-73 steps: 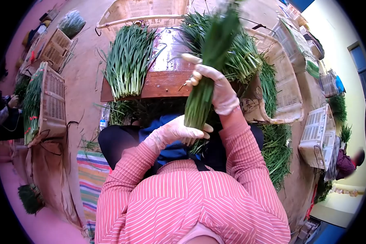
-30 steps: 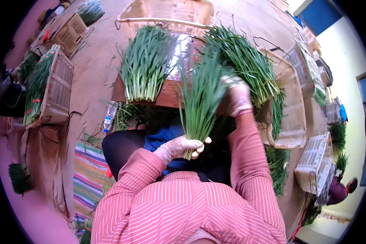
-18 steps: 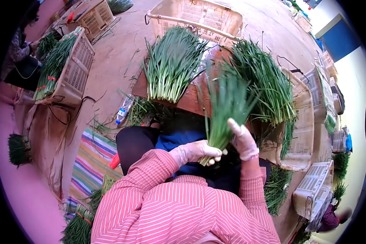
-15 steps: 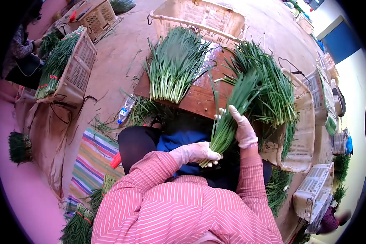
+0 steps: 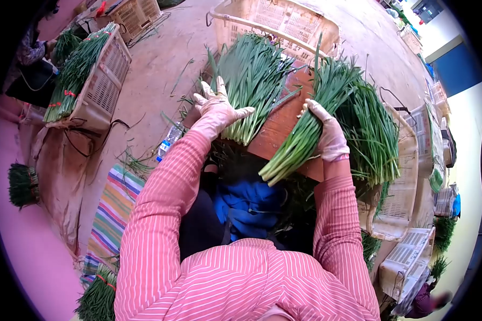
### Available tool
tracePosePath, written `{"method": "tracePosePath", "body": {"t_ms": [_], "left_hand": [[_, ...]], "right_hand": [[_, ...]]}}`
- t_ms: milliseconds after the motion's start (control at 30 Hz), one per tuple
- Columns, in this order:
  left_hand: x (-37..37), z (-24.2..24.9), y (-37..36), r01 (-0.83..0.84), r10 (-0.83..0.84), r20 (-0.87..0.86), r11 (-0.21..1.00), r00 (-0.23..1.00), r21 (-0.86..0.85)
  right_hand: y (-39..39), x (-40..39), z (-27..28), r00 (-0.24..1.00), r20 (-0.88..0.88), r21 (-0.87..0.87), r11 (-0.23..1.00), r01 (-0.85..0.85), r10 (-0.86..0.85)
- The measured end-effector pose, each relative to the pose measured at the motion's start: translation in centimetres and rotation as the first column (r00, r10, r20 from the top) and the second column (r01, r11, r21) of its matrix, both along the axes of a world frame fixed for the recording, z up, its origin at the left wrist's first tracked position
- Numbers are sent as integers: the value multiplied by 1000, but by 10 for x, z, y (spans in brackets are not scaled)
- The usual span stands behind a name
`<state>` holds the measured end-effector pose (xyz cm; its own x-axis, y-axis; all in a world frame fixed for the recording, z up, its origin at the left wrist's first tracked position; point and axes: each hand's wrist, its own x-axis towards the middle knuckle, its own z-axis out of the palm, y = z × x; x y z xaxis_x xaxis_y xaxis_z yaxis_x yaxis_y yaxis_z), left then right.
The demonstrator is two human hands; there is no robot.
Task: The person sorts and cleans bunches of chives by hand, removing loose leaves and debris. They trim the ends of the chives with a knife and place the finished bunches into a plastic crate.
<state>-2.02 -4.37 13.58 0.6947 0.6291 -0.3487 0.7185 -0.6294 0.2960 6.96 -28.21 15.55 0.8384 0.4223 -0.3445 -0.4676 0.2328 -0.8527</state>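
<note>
My gloved left hand [image 5: 217, 111] has its fingers spread at the left edge of a pile of long green stalks [image 5: 254, 80] that lies on a reddish-brown board [image 5: 277, 125]. In my gloved right hand [image 5: 329, 131] is a bundle of green stalks [image 5: 300, 136], its pale ends pointing down and toward my lap. Behind that hand, a second pile of greens [image 5: 372, 125] rests at the board's right side, partly over a crate.
A crate [image 5: 278, 21] stands beyond the board and another [image 5: 399, 182] at its right. At the left, a crate [image 5: 104, 80] bears tied bundles, near a seated person [image 5: 29, 59]. A bottle [image 5: 168, 142] and striped mat [image 5: 115, 214] lie on the floor.
My left hand has let go of the bundle's pale ends and moved up and left to the left pile, its fingers opening. My right hand, still holding the bundle, has moved up over the board.
</note>
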Motion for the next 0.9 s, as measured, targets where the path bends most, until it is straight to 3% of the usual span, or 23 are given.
{"method": "tracePosePath", "body": {"t_ms": [67, 167, 233, 267, 333, 367, 467, 600, 667, 733, 800, 867, 900], "left_hand": [[13, -21, 11, -67, 62, -45, 990, 997, -123], [17, -52, 25, -42, 55, 49, 972, 997, -231], [13, -64, 41, 92, -23, 249, 958, 968, -272], [10, -71, 49, 85, -16, 246, 958, 969, -273], [1, -85, 58, 270, 72, 564, 824, 823, -499], [-1, -82, 58, 284, 130, 594, 784, 794, -552], [-3, -91, 61, 332, 69, 705, 847, 706, -415], [-6, -84, 60, 355, 171, 689, 756, 705, -550], [-5, -83, 55, 317, 155, 667, 788, 729, -529], [-2, -89, 51, 339, 302, 636, 645, 710, -685], [-2, -87, 48, 337, 246, 652, 697, 717, -633], [-5, -82, 46, 361, 197, 677, 723, 709, -588], [-1, -94, 48, 399, 151, 730, 755, 666, -520]], "right_hand": [[20, 13, 1, 1000, 22, 32, 999, -3, 2], [54, 27, 5, 998, -51, 30, 999, -21, 22], [77, 44, -9, 995, -48, 27, 996, -88, 89], [90, 51, -15, 990, -53, 27, 992, -126, 127], [115, 62, -30, 985, -57, 13, 987, -163, 164], [126, 64, -35, 983, -63, -16, 985, -174, 172], [152, 68, -50, 986, -83, -153, 976, -156, 145], [173, 60, -65, 995, 79, -411, 912, -23, 60], [182, 53, -62, 983, 179, -526, 848, 62, 39], [189, 41, -41, 988, 123, -520, 854, -11, 88], [202, 48, -63, 973, 215, -486, 873, 30, 87], [211, 48, -76, 855, 510, -522, 825, 216, 98], [212, 47, -77, 801, 579, -644, 689, 333, 154]]}}
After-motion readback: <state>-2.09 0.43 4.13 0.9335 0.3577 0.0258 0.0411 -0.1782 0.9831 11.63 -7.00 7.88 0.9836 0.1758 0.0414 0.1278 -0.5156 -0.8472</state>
